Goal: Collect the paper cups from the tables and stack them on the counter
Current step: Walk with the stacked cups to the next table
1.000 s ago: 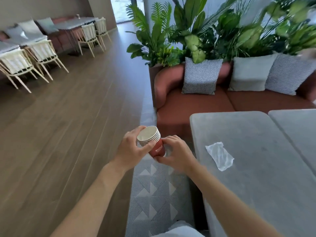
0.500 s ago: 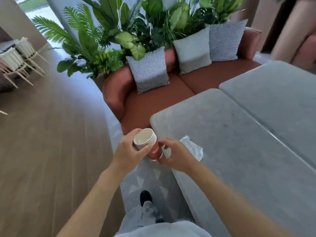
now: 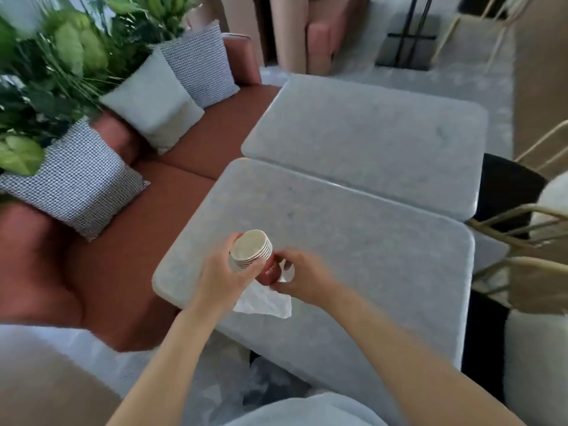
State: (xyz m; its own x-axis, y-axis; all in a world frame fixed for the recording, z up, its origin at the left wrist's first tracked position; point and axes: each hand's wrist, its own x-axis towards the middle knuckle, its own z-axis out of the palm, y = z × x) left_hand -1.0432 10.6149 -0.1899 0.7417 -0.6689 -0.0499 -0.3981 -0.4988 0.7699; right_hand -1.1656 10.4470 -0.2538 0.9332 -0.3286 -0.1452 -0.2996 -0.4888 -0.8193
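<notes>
A stack of several nested red paper cups [image 3: 256, 256] with white rims is tilted, its open mouth turned up and to the left. My left hand [image 3: 222, 279] wraps the rim end of the stack. My right hand [image 3: 302, 279] grips the red bottom end. Both hands hold the stack above the near corner of a grey table [image 3: 353, 272]. A crumpled white napkin [image 3: 266, 301] lies on the table right under the cups.
A second grey table [image 3: 368, 139] abuts the first. A rust-red sofa [image 3: 123, 241] with checked and pale cushions [image 3: 70, 179] runs along the left, plants behind it. Gold-framed chairs [image 3: 528, 235] with white seats stand at the right.
My view has swung right, from the wooden floor and sofa end to over the two tables. The cup stack stays in both hands and now hangs over the napkin.
</notes>
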